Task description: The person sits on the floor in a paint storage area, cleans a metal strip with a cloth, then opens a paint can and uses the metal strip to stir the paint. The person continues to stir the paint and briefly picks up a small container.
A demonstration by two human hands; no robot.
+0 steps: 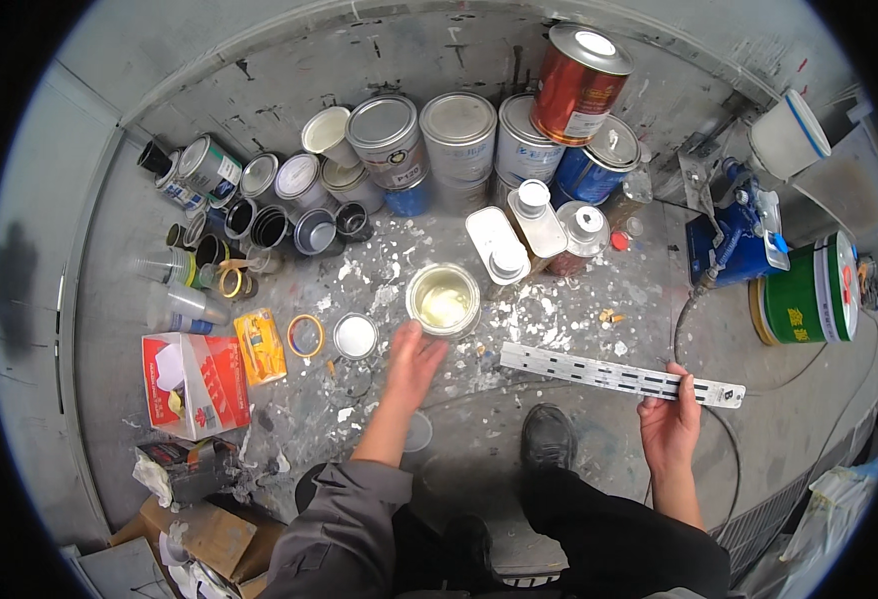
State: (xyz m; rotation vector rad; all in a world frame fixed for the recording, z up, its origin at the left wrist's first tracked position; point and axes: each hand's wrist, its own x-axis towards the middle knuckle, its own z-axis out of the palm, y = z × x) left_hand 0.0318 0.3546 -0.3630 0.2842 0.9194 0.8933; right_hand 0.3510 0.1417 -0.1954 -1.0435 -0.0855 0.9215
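In the middle stands an open can (443,301) with pale yellowish liquid inside. My left hand (412,361) is at its near left side, fingers stretched toward the can's rim; I cannot tell if they touch it. My right hand (672,419) pinches a flat metal measuring stick (619,374) with dark slots and marks, near its right end. The stick lies level above the floor, its free end pointing left toward the can. Left of the can sits a small round white-topped tin or lid (355,336), beside a roll of yellow tape (306,336).
Several paint cans line the back wall, among them a red-brown can (584,85) stacked high. Rectangular white-topped tins (499,245) stand behind the open can. A blue container (734,240) and green bucket (809,295) are right, near a hose (677,329). A red box (194,384) sits left.
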